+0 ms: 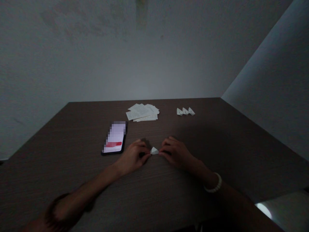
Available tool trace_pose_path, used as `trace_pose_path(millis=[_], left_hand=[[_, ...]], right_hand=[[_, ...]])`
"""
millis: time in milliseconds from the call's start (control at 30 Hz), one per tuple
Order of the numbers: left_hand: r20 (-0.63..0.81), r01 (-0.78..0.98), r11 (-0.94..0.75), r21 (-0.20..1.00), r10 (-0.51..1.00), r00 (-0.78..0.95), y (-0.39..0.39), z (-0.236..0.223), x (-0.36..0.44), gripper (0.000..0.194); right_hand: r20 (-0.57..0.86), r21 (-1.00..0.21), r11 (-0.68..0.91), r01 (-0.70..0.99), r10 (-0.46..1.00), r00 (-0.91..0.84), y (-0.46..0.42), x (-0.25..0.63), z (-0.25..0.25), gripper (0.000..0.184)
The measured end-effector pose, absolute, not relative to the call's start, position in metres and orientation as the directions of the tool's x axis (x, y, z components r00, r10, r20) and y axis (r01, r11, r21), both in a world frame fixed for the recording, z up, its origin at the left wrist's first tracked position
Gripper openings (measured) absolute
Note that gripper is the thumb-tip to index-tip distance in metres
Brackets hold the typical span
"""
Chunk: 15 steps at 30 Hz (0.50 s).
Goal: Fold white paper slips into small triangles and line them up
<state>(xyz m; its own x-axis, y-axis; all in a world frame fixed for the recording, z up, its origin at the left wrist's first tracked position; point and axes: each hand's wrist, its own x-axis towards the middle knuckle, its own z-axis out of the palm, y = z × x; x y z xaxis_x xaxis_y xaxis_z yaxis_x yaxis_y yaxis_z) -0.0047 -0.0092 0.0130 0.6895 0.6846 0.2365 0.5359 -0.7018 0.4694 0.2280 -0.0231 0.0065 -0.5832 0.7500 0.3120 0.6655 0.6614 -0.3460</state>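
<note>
A small white folded paper piece [154, 150], roughly triangular, is pinched between both hands just above or on the dark table [72, 135]. My left hand [135, 154] grips its left corner between thumb and fingers. On the opposite corner, the thumb and fingers of my right hand [176, 152] are closed in the same way. The fingertips partly cover the paper's ends. Left of my left hand lies a phone [115, 138], its screen lit and partly pixelated.
Near the wall [149, 64], a loose pile of printed paper slips [142, 112] lies at the table's back. To its right, three folded white paper pieces [185, 111] stand in a row. A light patch [264, 210] shows beyond the table's lower right edge.
</note>
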Motion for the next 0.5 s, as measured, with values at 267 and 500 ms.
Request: trace_pose_path(millis=[267,500], left_hand=[[0.210,0.605,-0.681,0.413,0.717,0.664,-0.0053,0.0098,-0.0071,0.012],[0.188,0.602,-0.619,0.505,0.759,0.623,-0.0046,0.0096,-0.0057,0.008]], right_hand=[[0.284,-0.331,0.639,0.695,0.769,-0.572,-0.0209,0.2245,0.0068,0.010],[0.248,-0.311,0.612,0.728,0.791,-0.559,-0.0233,0.2227,0.0112,0.008]])
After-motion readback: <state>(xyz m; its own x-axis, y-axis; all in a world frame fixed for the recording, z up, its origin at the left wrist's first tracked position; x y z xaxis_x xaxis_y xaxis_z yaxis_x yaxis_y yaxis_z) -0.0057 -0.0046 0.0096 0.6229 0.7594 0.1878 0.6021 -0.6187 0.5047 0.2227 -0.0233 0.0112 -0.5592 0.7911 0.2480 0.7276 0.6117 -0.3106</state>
